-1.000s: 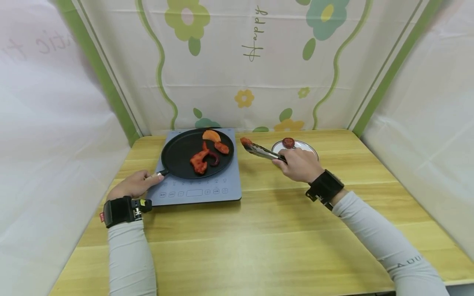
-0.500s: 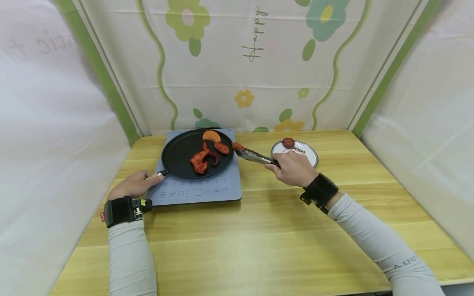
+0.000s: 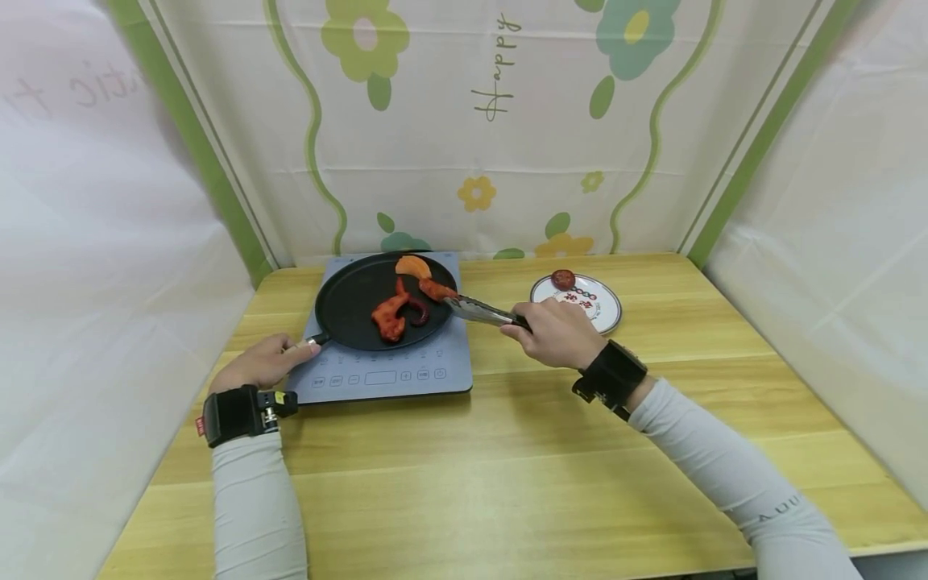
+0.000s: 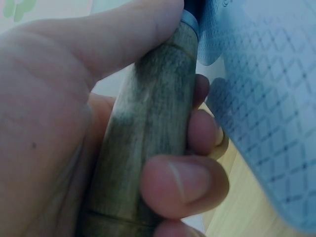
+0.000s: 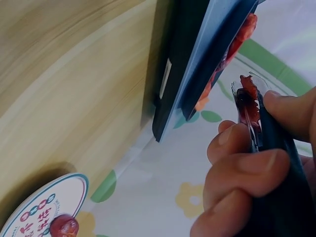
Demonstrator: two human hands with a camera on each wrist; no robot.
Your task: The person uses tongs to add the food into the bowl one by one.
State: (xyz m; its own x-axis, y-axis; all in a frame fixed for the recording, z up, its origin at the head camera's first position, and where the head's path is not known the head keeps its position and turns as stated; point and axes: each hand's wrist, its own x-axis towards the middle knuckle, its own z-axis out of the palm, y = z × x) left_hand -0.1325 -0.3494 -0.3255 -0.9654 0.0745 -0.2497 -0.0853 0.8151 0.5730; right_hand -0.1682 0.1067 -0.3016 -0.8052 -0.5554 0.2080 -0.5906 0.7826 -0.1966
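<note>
Squeezing tongs [image 3: 482, 312] round food [image 5: 251, 106] with right hand [image 3: 560, 333], apparently loading the pan [image 3: 348, 294] centre-left (gripping its handle [image 4: 150, 118] with left hand [image 3: 259, 362]); likely needing release next.

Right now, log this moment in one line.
left hand: grips pan handle; right hand: grips tongs; tongs: hold red food; pan: on cooker; plate: red piece
</note>
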